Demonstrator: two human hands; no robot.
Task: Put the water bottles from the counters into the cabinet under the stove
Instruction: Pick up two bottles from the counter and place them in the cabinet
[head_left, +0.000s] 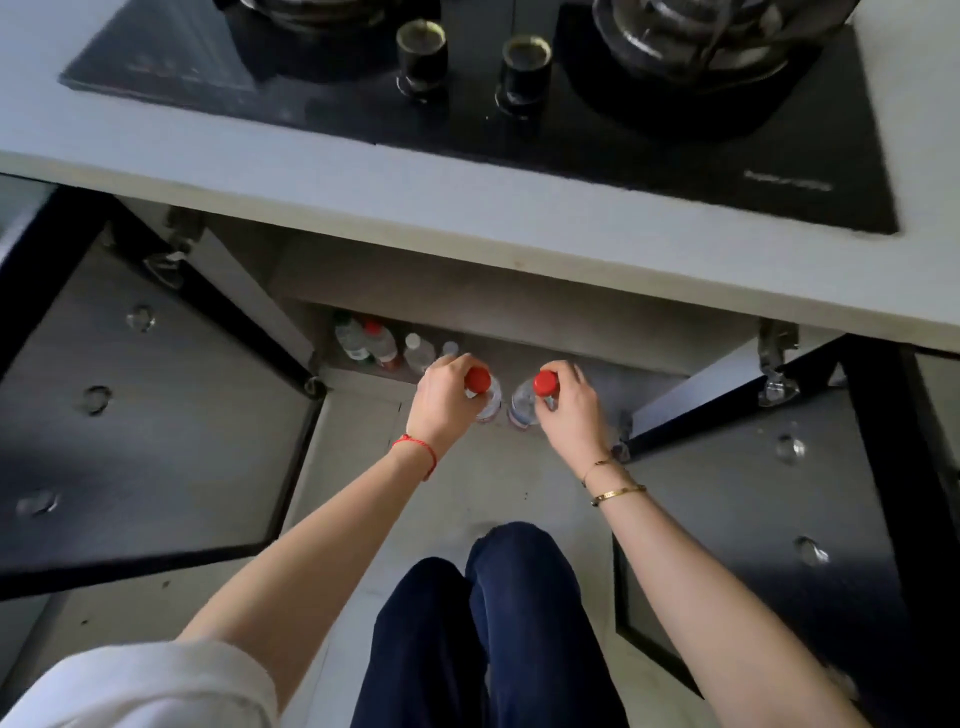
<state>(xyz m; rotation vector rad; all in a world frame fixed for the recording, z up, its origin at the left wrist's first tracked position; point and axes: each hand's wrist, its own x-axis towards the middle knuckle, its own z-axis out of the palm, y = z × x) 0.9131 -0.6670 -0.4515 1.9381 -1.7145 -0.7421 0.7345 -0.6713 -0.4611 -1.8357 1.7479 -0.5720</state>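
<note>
My left hand (441, 402) has its fingers curled round the neck of a clear water bottle with a red cap (485, 397), and my right hand (569, 405) is gripping a second red-capped bottle (524, 400) the same way. Both bottles are upright, just beside each other, right at the front edge of the open cabinet (519, 312) under the stove; can't tell if they're touching the floor of it. Further back on the left of the cabinet floor there's a little cluster of other bottles (384, 345). Both cabinet doors, left door (156, 415) and right door (753, 493), are swung wide open. Above is the pale counter (363, 197) with the black glass stove (571, 119).
</note>
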